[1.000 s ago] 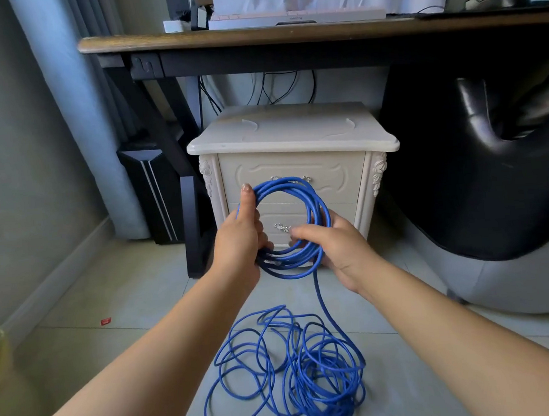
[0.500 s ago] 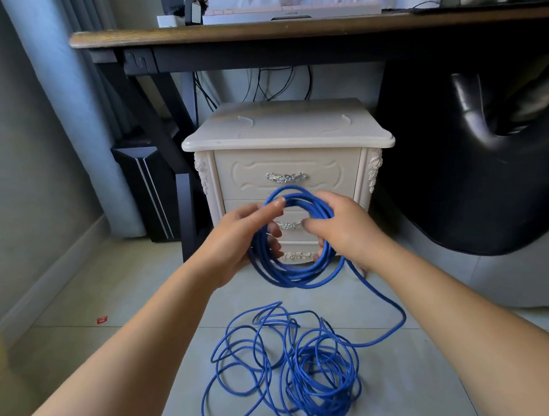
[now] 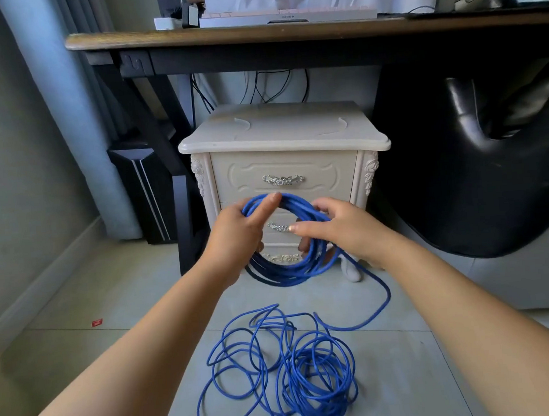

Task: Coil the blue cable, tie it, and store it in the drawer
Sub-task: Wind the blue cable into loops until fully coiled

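A neat coil of the blue cable [image 3: 288, 271] hangs in front of the cream nightstand [image 3: 279, 131]. My left hand [image 3: 239, 234] grips the coil's upper left side, forefinger stretched along the top strands. My right hand [image 3: 338, 227] holds the coil's right side, fingers curled round the strands. From the right hand a single strand drops to the floor and runs into a loose tangle of cable [image 3: 291, 372] on the tiles. Both drawers of the nightstand are closed; the top drawer handle [image 3: 283, 179] is visible, the lower one partly hidden by the coil.
A dark desk [image 3: 284, 32] stands over the nightstand, with a keyboard and mouse on top. A black chair [image 3: 481, 163] fills the right side. A black computer case [image 3: 147, 192] and a curtain sit at the left. A small red scrap [image 3: 97, 322] lies on the floor.
Another loop has been laid onto the coil: my right hand swept from the coil's bottom up to its right side, my left hand shifted its grip toward the top. The trailing strand swung out right.
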A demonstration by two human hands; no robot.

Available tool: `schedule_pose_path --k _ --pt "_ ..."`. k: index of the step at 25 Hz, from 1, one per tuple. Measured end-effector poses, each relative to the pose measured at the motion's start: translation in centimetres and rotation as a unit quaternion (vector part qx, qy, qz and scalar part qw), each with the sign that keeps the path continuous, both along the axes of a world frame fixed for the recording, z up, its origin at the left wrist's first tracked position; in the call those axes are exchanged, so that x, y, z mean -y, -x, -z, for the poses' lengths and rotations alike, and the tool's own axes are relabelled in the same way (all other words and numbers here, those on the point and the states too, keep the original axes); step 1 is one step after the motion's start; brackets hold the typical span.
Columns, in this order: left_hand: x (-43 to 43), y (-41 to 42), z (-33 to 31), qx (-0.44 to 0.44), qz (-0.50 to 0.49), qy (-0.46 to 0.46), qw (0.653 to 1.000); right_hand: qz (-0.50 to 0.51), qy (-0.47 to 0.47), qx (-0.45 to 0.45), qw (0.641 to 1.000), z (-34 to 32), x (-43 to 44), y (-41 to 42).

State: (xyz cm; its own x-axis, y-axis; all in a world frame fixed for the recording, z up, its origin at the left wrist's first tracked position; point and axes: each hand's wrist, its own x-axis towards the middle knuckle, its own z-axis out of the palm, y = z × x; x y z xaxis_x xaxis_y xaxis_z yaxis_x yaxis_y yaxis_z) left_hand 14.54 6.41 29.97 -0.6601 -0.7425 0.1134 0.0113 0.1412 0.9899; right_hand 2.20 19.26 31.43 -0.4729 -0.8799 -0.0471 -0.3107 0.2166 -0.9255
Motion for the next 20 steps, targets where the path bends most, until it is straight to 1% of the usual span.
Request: schedule_pose_path --k 3,5,7,9,12,13,15,17,18,20 --pt "1.1 -0.1 -0.4 -0.085 -0.068 -0.124 0.986 -0.023 -0.088 0.044 0.995 0.8 -0.5 0.3" --pt "1.3 -0.2 -0.6 -0.117 -0.088 -0.169 0.975 -0.017 -0.088 0.086 0.992 1.4 -0.2 -0.4" --pt "0.9 0.0 -0.6 -0.135 -0.098 -0.19 0.968 -0.005 -0.043 0.137 0.99 1.7 0.6 -1.4" --pt "0.1 0.3 -0.4 -0.136 -0.106 -0.188 0.967 0.043 0.033 0.202 0.978 1.9 1.5 -2.1" --pt "-1.4 0.9 0.5 -0.113 -0.105 -0.179 0.972 0.121 0.136 0.305 0.935 1.5 2.2 -2.1" --pt "-1.8 1.0 0.9 -0.109 -0.101 -0.19 0.97 0.135 0.156 0.319 0.925 1.3 2.3 -2.1" --pt "-2.3 1.0 1.4 -0.113 -0.072 -0.234 0.963 0.161 0.182 0.301 0.922 1.3 2.7 -2.0" --pt "-2.1 0.5 1.2 -0.121 -0.001 -0.282 0.952 0.178 0.195 0.259 0.929 1.3 2.9 -1.6" --pt "-1.8 0.1 1.0 -0.118 0.042 -0.291 0.948 0.183 0.191 0.241 0.934 1.1 2.9 -1.4" --pt "-0.8 -0.9 0.5 -0.096 0.11 -0.267 0.952 0.189 0.164 0.209 0.945 0.7 2.7 -0.9"
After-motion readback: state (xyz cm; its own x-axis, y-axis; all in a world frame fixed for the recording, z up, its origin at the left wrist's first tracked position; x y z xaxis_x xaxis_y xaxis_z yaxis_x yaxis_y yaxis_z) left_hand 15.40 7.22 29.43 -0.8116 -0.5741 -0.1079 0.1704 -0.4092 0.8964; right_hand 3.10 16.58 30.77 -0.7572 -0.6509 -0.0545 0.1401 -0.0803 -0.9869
